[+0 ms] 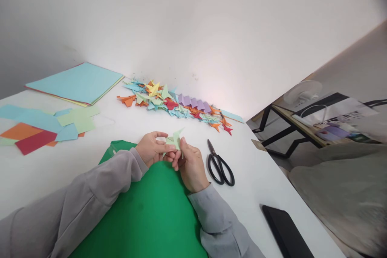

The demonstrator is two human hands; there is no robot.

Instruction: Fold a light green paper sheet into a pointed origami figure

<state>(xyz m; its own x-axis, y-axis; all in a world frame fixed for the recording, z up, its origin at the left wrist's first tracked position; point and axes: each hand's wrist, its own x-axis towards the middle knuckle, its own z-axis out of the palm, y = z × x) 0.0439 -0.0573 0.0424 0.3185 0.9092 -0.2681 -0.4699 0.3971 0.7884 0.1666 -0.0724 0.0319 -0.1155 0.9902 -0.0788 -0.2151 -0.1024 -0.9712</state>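
A light green folded paper piece (173,139) with pointed ends is held between my two hands, above the green cloth or apron (151,205) in front of me. My left hand (155,149) pinches its left side between thumb and fingers. On the other side, my right hand (192,163) grips it with the thumb on top and the fingers curled beneath. My fingers cover part of its lower edge. Black-handled scissors (220,165) lie just right of my right hand, their tips pointing away.
Folded paper pieces (169,102) in several colours are heaped along the wall. Loose paper rectangles (36,131) lie at the left, below a stack of large coloured sheets (78,82). A black flat object (286,229) rests near the right table edge. Beyond stands another table (290,123).
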